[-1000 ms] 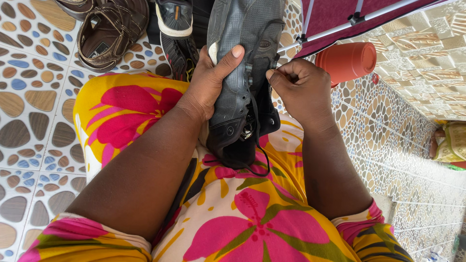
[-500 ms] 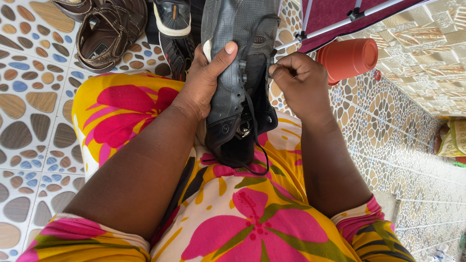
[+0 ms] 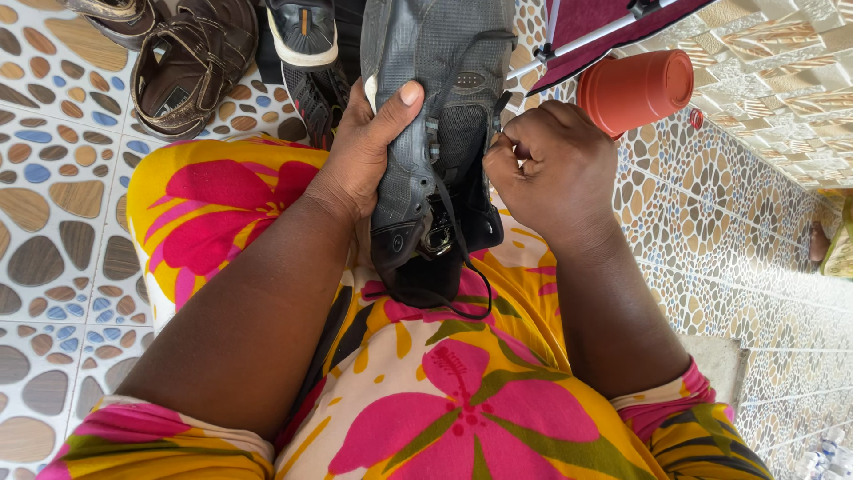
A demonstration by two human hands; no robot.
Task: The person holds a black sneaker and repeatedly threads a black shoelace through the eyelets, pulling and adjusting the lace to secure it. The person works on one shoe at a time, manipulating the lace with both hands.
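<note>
Left hand point(image 3: 369, 151) wrapped around grey shoe point(image 3: 435, 116) at frame centre; right hand point(image 3: 546, 169) fisted, pinching black lace point(image 3: 462, 284). Lacing step; next calls for steady pull.

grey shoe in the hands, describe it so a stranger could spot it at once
Over the yellow, pink-flowered dress, both hands meet. The left hand grips the grey shoe, the right hand at its side. Unlike the brown sandals on the tiles, it is off the floor.
</note>
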